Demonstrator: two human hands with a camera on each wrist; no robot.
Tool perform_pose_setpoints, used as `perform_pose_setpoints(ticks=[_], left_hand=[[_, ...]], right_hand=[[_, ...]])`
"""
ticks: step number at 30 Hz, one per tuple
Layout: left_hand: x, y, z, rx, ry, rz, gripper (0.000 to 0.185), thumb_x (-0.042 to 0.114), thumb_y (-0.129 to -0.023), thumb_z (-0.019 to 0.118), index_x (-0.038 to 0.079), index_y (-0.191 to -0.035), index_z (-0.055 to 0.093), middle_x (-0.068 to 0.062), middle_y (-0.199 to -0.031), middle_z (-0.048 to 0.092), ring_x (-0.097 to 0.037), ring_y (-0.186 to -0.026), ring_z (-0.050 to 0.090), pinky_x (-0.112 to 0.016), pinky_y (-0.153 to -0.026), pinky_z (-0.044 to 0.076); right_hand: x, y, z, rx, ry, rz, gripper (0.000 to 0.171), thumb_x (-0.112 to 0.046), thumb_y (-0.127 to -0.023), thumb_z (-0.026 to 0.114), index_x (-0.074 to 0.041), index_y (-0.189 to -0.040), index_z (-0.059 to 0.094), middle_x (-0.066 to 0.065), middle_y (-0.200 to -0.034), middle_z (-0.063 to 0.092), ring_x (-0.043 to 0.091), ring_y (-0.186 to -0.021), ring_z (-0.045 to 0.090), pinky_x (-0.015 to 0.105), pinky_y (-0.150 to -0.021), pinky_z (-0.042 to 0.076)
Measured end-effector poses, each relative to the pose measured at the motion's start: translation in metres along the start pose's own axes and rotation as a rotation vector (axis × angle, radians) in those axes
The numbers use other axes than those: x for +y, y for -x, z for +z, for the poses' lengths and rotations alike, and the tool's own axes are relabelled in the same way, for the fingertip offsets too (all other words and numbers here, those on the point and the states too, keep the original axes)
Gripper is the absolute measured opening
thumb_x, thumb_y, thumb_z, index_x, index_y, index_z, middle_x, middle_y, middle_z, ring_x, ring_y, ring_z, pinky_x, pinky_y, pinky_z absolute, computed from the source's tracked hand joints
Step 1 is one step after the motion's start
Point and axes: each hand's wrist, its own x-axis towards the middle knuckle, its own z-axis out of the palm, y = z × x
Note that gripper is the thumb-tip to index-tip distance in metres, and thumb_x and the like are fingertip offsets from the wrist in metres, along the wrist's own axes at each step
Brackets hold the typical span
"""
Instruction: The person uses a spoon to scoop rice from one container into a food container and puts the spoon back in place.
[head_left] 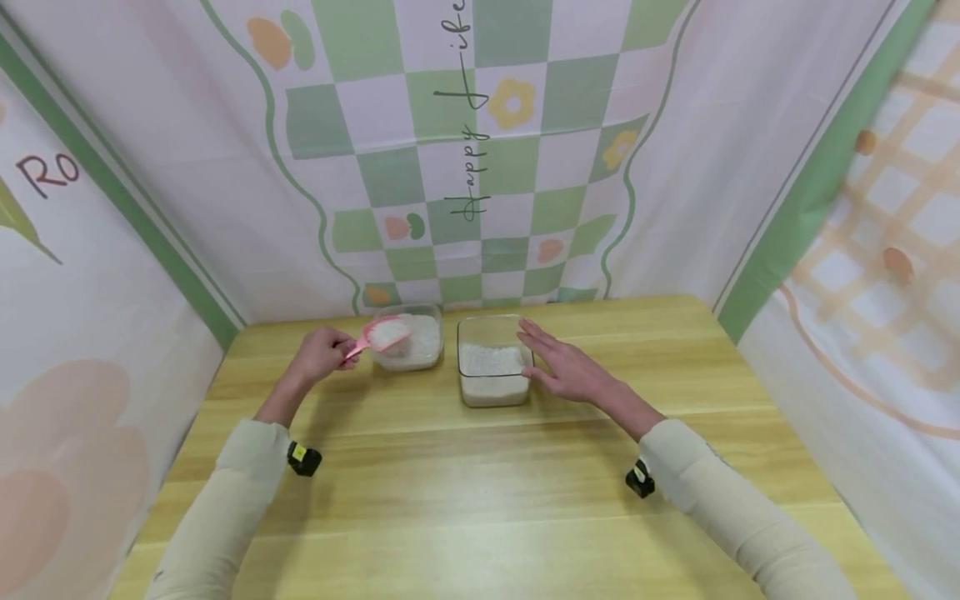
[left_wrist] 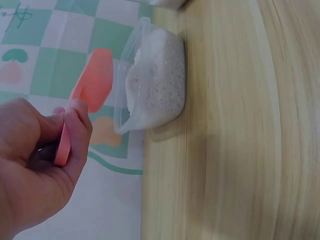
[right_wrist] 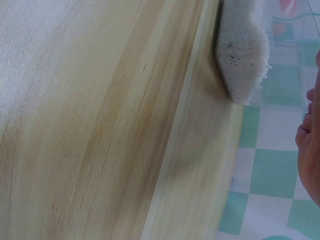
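My left hand (head_left: 318,354) grips the handle of a pink scoop (left_wrist: 96,80), its bowl heaped with white rice (head_left: 387,333). The scoop is held over the left part of a translucent plastic tub (head_left: 408,360), which also contains rice. Beside that tub stands a clear square container (head_left: 495,392) with a dark rim, partly filled with rice. My right hand (head_left: 566,367) has its fingers extended at the right rim of the square container. In the right wrist view only an edge of the right hand (right_wrist: 310,150) shows, close to the container wall.
Both containers stand near the back of a wooden table (head_left: 480,500). A patterned cloth (head_left: 510,167) hangs right behind the table's far edge, with more cloth on both sides. Small black wrist cameras hang below each sleeve.
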Motion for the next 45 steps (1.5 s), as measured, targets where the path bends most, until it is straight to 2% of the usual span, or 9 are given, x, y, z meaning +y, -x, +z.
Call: perform_pose_setpoints(ticks=[6, 13, 19, 24, 28, 33, 38, 45], left_hand=[[0.001, -0.001, 0.000, 0.053, -0.077, -0.011, 0.028, 0.001, -0.102, 0.046, -0.018, -0.109, 0.066, -0.021, -0.084, 0.071, -0.009, -0.067, 0.064, -0.020, -0.063, 0.057], [0.003, -0.002, -0.001, 0.105, -0.171, -0.039, 0.024, -0.002, -0.098, 0.049, -0.014, -0.106, 0.067, -0.023, -0.091, 0.070, -0.027, -0.080, 0.070, -0.024, -0.067, 0.060], [0.006, -0.004, -0.001, 0.129, -0.267, -0.038, 0.018, -0.006, -0.091, 0.054, -0.010, -0.099, 0.070, -0.023, -0.091, 0.072, -0.022, -0.075, 0.070, -0.024, -0.061, 0.057], [0.009, -0.005, 0.000, 0.146, -0.362, -0.008, 0.013, -0.004, -0.089, 0.060, -0.008, -0.096, 0.071, -0.022, -0.088, 0.072, -0.023, -0.072, 0.069, -0.022, -0.056, 0.053], [0.011, -0.006, 0.002, 0.166, -0.469, 0.016, 0.015, -0.004, -0.087, 0.063, -0.006, -0.098, 0.073, -0.019, -0.088, 0.073, -0.024, -0.072, 0.068, -0.026, -0.060, 0.054], [0.012, -0.006, 0.004, 0.199, -0.552, 0.071, 0.017, -0.004, -0.085, 0.061, -0.005, -0.095, 0.074, -0.018, -0.085, 0.074, -0.023, -0.070, 0.063, -0.036, -0.069, 0.057], [0.014, -0.006, 0.007, 0.226, -0.582, 0.093, 0.015, -0.001, -0.088, 0.062, -0.005, -0.094, 0.074, -0.019, -0.086, 0.074, -0.027, -0.074, 0.064, -0.042, -0.075, 0.057], [0.023, -0.007, 0.010, 0.219, -0.593, 0.101, 0.015, 0.000, -0.091, 0.061, -0.006, -0.093, 0.074, -0.020, -0.088, 0.074, -0.027, -0.072, 0.064, -0.039, -0.070, 0.056]], right_hand=[[0.000, 0.000, -0.001, -0.001, 0.001, -0.006, 0.065, -0.032, -0.103, 0.053, 0.002, -0.153, 0.031, 0.020, -0.164, 0.020, 0.039, -0.144, 0.036, 0.052, -0.115, 0.037], [0.000, 0.000, 0.000, 0.002, 0.007, -0.006, 0.065, -0.033, -0.103, 0.053, 0.002, -0.153, 0.031, 0.020, -0.165, 0.020, 0.040, -0.141, 0.040, 0.052, -0.114, 0.038], [0.000, 0.000, 0.000, 0.004, 0.000, -0.008, 0.065, -0.033, -0.103, 0.053, 0.003, -0.152, 0.032, 0.021, -0.164, 0.021, 0.041, -0.141, 0.041, 0.052, -0.113, 0.039], [-0.001, 0.000, -0.001, 0.004, -0.003, -0.012, 0.065, -0.033, -0.103, 0.053, 0.002, -0.153, 0.031, 0.021, -0.164, 0.021, 0.040, -0.141, 0.041, 0.052, -0.113, 0.040], [-0.001, 0.000, -0.001, 0.006, -0.001, -0.013, 0.065, -0.033, -0.103, 0.053, 0.002, -0.152, 0.032, 0.021, -0.164, 0.021, 0.040, -0.141, 0.041, 0.052, -0.113, 0.040], [-0.001, 0.001, -0.001, 0.002, -0.004, -0.005, 0.065, -0.033, -0.103, 0.053, 0.002, -0.153, 0.031, 0.021, -0.164, 0.021, 0.039, -0.143, 0.038, 0.052, -0.114, 0.038], [-0.002, 0.001, -0.001, 0.008, -0.007, -0.006, 0.065, -0.033, -0.103, 0.053, 0.002, -0.153, 0.032, 0.021, -0.164, 0.021, 0.040, -0.143, 0.039, 0.052, -0.114, 0.039], [-0.001, 0.002, 0.000, 0.015, -0.003, -0.011, 0.064, -0.033, -0.102, 0.054, 0.002, -0.152, 0.033, 0.021, -0.164, 0.022, 0.040, -0.141, 0.041, 0.052, -0.113, 0.039]])
